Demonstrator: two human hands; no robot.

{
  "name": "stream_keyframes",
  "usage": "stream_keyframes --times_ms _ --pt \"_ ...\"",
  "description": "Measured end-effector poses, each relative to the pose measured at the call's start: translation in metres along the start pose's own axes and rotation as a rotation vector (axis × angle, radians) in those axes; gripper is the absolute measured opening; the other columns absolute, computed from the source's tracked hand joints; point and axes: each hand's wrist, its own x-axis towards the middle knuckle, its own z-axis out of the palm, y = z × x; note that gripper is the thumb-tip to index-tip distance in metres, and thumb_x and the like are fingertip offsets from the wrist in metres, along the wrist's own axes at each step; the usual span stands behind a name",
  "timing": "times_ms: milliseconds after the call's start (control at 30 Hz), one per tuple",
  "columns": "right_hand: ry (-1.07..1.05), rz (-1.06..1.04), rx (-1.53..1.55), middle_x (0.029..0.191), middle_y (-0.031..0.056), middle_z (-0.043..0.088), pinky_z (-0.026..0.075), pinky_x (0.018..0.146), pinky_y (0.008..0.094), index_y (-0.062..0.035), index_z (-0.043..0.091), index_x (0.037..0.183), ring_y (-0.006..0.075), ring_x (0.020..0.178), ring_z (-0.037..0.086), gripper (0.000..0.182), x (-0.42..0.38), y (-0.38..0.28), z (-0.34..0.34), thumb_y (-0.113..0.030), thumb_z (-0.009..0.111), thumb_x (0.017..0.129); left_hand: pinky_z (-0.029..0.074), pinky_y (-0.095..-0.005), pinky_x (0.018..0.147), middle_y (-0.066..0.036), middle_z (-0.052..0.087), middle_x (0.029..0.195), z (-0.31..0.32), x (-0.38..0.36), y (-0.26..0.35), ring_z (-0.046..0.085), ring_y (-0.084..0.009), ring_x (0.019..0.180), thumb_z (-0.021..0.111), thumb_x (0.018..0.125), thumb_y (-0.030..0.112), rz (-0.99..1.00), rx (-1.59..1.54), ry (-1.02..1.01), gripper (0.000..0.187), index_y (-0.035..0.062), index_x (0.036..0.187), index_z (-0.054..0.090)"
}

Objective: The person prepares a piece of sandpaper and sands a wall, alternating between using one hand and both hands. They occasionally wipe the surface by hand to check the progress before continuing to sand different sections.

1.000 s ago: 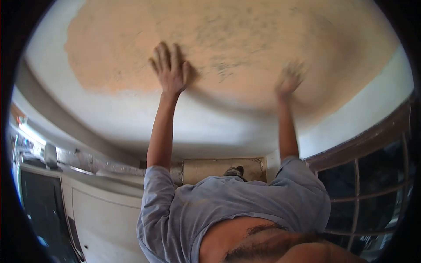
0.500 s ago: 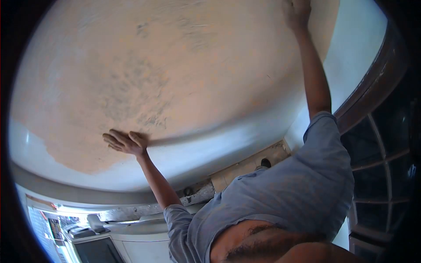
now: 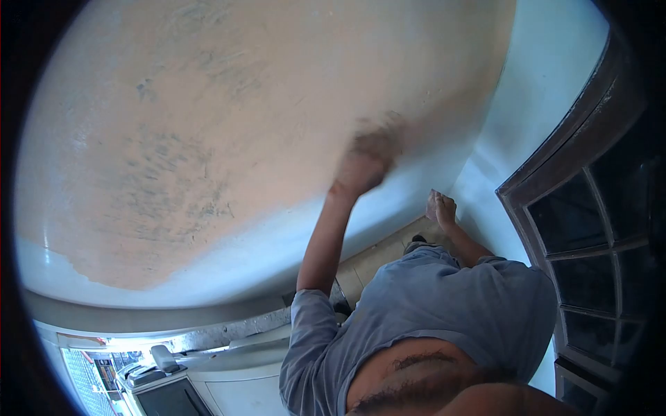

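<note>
My left hand (image 3: 364, 166) is over the lower middle of a wall (image 3: 291, 111) with a large tan area, its fingers smeared by motion. A dark blur overlaps the fingertips. Lower down and to the right, my right hand (image 3: 441, 209) is closed with its fingers pressed together, held in front of my shirt near the wall's corner. I cannot tell what, if anything, it grips. Dark smudges (image 3: 163, 184) mark the tan surface left of my hands, and a pale blue-white band runs along its lower border.
A dark wooden door (image 3: 572, 222) with glass panes stands at the right. Floor tiles (image 3: 378, 256) and a shoe (image 3: 417, 238) show below the wall. At the lower left are a pale cabinet-like surface (image 3: 243, 395) and a bright opening (image 3: 90, 374).
My left hand has left its flat, spread position on the lower wall and moved right and up. My right hand has dropped from high on the wall to near my body. The view has shifted right.
</note>
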Motion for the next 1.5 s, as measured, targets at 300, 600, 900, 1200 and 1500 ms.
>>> stream_keyframes --times_ms 300,600,900,1200,1500 --pt "-0.436 -0.115 -0.279 0.057 0.0218 0.054 0.041 0.052 0.0434 0.0050 0.059 0.066 0.0244 0.051 0.054 0.049 -0.019 0.058 -0.012 -0.036 0.057 0.092 0.017 -0.0611 0.112 -0.031 0.004 0.154 0.021 -0.051 -0.076 0.010 -0.0501 0.141 0.032 0.097 0.052 -0.943 0.487 1.296 0.075 0.0015 0.150 0.017" --pt "0.003 -0.310 0.053 0.077 0.0047 0.064 0.048 0.066 0.0300 0.0027 0.065 0.081 0.0105 0.073 0.057 0.023 0.081 -0.036 -0.030 -0.018 0.058 0.089 0.044 -0.0452 0.094 -0.009 0.069 0.104 0.298 -0.020 0.041 0.064 -0.0285 0.098 0.057 0.090 0.024 0.223 -0.484 0.097 0.027 0.0146 0.113 0.067" --pt "0.800 -1.454 -0.148 0.121 0.0233 0.061 0.047 0.098 0.0440 0.0123 0.058 0.115 0.0372 0.118 0.056 0.035 0.127 -0.194 -0.035 -0.015 0.044 0.099 0.052 -0.0498 0.071 -0.018 0.068 0.086 0.527 -0.135 0.049 0.065 -0.0387 0.079 0.057 0.089 0.027 -0.433 -0.681 0.189 0.022 0.0139 0.098 0.071" --pt "0.469 -1.790 -0.456 0.116 0.0136 0.065 0.044 0.098 0.0433 -0.0073 0.068 0.108 0.0311 0.114 0.060 0.026 0.127 -0.200 0.012 -0.015 0.050 0.091 0.047 -0.0475 0.089 -0.023 0.064 0.110 0.669 -0.247 0.119 0.059 -0.0409 0.104 0.054 0.091 0.027 -1.167 -0.835 0.127 0.033 0.0073 0.115 0.065" --pt "0.891 -1.020 -0.017 0.130 0.0186 0.057 0.033 0.110 0.0409 0.0010 0.055 0.129 0.0332 0.125 0.051 0.047 0.246 -0.270 -0.054 -0.029 0.046 0.094 0.045 -0.0457 0.098 -0.021 0.060 0.122 0.737 -0.253 0.130 0.058 -0.0385 0.112 0.051 0.090 0.030 -1.128 -0.882 0.140 0.044 0.0081 0.128 0.056"
